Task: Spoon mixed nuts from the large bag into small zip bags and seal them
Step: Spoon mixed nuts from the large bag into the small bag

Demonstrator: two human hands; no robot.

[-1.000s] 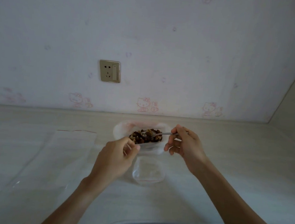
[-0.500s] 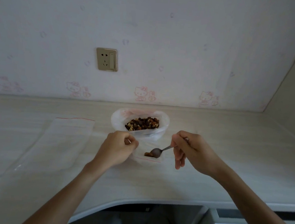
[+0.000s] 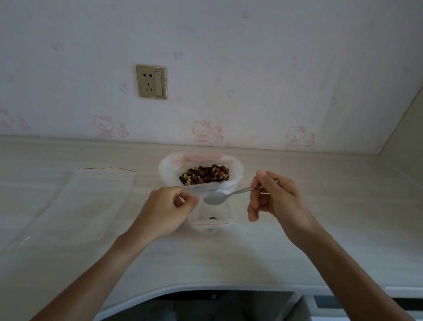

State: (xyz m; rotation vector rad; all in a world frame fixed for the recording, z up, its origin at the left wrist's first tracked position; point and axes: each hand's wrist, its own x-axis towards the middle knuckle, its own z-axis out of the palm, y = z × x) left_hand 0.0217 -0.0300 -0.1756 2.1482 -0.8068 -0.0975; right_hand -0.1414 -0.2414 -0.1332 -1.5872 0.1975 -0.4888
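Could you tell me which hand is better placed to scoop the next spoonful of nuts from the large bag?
Right. The right hand grips the empty spoon just before the large bag; the left hand pinches the small zip bag open.

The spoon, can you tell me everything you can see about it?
The spoon looks like shiny silver metal, with a thin handle and an oval bowl that looks empty. The right hand pinches its handle, and the bowl points left. It hangs above the small zip bag, just in front of the large bag of nuts.

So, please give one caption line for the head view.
Right hand holds empty spoon above small zip bag; left hand pinches its edge.
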